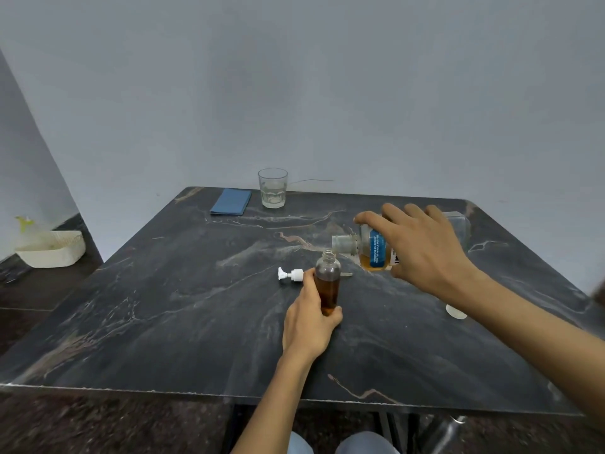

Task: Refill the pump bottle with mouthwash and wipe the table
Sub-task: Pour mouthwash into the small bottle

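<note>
A small clear pump bottle stands upright on the dark marble table, open at the top and mostly filled with amber liquid. My left hand grips its lower part. My right hand holds the mouthwash bottle tipped on its side, its open mouth just above and right of the pump bottle's neck. Some amber liquid sits in the mouthwash bottle's lower side. The white pump head lies on the table left of the pump bottle. A white cap lies on the table under my right forearm.
A folded blue cloth and an empty glass tumbler sit at the table's far edge by the wall. A white basket stands on a dark ledge to the left. My knees show below the table's near edge.
</note>
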Action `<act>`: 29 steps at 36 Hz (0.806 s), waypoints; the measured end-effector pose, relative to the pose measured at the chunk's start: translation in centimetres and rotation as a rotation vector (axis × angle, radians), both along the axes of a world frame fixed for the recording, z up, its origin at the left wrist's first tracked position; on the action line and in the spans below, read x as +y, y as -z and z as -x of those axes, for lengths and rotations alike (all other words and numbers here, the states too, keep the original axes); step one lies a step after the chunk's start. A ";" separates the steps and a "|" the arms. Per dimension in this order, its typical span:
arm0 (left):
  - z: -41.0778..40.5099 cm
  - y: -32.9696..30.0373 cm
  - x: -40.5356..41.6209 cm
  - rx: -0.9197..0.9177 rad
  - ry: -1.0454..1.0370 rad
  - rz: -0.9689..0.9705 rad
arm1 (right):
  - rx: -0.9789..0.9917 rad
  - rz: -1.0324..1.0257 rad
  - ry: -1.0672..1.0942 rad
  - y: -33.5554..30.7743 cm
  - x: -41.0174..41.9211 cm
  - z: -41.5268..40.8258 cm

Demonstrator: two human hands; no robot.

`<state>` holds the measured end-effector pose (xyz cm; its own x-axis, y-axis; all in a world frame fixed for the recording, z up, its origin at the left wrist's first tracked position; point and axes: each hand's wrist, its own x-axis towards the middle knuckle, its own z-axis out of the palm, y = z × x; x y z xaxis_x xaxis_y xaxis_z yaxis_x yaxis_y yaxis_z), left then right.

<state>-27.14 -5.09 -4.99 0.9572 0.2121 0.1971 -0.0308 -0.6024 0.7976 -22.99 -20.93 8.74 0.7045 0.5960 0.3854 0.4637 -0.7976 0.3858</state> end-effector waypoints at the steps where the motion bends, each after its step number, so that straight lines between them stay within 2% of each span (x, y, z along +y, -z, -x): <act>1: 0.0 0.0 0.0 0.002 0.001 -0.002 | 0.002 0.000 0.002 0.0 0.0 0.0; 29: 0.1 -0.1 0.0 0.000 0.007 -0.003 | 0.005 -0.003 0.004 0.0 0.1 0.0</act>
